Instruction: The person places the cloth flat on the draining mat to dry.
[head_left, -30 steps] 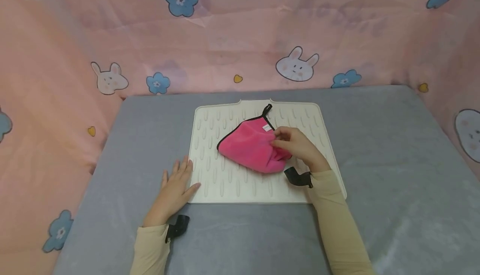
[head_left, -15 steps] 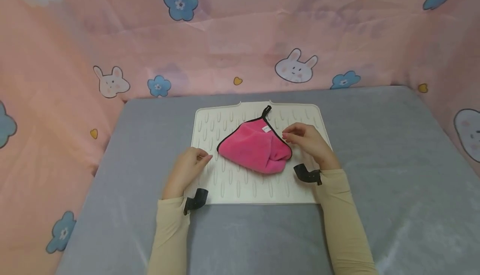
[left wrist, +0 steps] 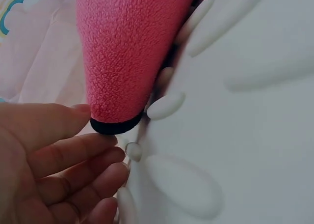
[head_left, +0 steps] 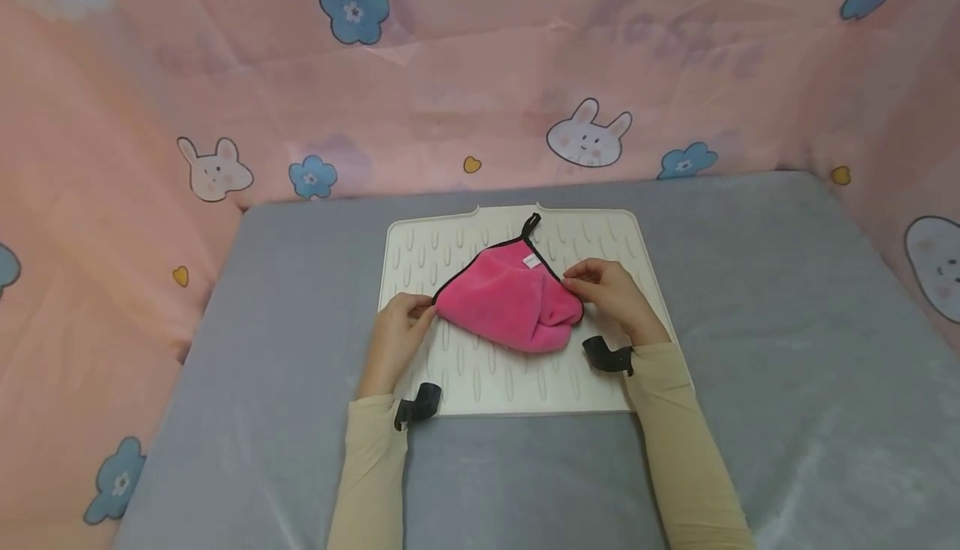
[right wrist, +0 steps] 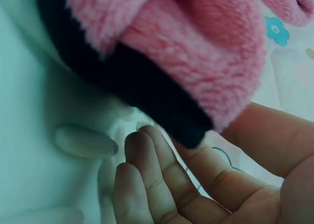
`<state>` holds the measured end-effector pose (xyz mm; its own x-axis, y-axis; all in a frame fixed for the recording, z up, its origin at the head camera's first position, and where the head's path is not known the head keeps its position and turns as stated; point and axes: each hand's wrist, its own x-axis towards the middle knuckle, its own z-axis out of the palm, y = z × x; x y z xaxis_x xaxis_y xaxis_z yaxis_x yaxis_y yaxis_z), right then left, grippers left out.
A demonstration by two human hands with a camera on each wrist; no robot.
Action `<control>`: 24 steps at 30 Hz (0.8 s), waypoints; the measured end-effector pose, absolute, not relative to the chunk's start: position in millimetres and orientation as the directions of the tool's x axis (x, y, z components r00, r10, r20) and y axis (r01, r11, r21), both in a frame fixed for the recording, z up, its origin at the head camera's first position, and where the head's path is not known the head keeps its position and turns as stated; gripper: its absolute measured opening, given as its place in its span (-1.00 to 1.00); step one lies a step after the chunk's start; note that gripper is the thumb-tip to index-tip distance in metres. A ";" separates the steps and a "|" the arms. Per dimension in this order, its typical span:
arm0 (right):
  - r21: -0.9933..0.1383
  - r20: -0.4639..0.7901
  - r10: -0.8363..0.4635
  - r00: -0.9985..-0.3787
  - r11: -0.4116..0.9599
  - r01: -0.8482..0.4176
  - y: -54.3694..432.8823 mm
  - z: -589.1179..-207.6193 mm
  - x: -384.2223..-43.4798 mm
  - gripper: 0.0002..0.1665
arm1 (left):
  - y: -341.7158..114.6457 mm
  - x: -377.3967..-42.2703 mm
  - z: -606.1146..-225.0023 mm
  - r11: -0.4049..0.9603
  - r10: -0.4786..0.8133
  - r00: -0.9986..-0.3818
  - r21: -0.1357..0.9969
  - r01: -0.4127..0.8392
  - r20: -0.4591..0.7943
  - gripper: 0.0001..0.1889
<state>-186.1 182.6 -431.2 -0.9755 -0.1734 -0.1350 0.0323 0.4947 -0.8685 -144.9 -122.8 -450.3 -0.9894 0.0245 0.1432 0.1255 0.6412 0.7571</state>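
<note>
Left hand [head_left: 393, 340] pinches the cloth's [head_left: 495, 296] left corner between thumb and forefinger; right hand [head_left: 615, 293] pinches its right edge. Both reach from the near side. Cloth lies on mat [head_left: 480, 387].

Across my 3 views the light is soft and rather dim; I can't tell its source. On the head camera I get a faint pale sheen on the grey table [head_left: 795, 325], shadow along the inner edge of the right sleeve [head_left: 686, 450], and muted colour on the curtain [head_left: 465, 67]. My left wrist feed runs cool: nearby ridges of the mat [left wrist: 260, 140] blur, while the pink cloth [left wrist: 122, 62] shows crisp nap. My right wrist feed looks greenish, its mat hazy and shaded.
</note>
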 end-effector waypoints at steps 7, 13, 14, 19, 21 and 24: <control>-0.850 -0.183 -0.160 -0.970 0.521 0.075 179.5 -435.1 -187.9 -0.60 | -119.9 -145.0 -450.8 0.619 0.030 -0.984 0.769 0.157 0.177 -0.84; -0.842 -0.209 -0.157 -0.965 0.530 0.096 177.3 -435.4 -189.1 -0.61 | -118.9 -145.5 -450.3 0.623 0.027 -0.984 0.767 0.155 0.176 -0.87; -0.843 -0.211 -0.157 -0.965 0.530 0.098 177.2 -435.2 -189.0 -0.62 | -118.9 -145.4 -449.9 0.618 0.027 -0.984 0.771 0.154 0.175 -0.87; -0.858 -0.199 -0.159 -0.967 0.505 0.093 177.5 -434.4 -188.9 -0.68 | -119.2 -145.2 -449.3 0.555 0.019 -0.989 0.821 0.130 0.144 -0.89; -0.867 -0.185 -0.155 -0.970 0.490 0.087 178.1 -434.4 -189.1 -0.71 | -119.3 -145.5 -449.1 0.523 0.014 -0.992 0.844 0.116 0.127 -0.89; -0.881 -0.171 -0.138 -0.976 0.464 0.089 179.1 -433.7 -189.0 -0.74 | -119.6 -146.0 -448.5 0.473 0.015 -0.994 0.876 0.099 0.105 -0.89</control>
<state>-189.0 179.1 -433.7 -0.9756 -0.1376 -0.1709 0.0889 0.4643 -0.8812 -146.0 -119.6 -448.5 -0.9944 0.0152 0.1048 0.0995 0.4728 0.8755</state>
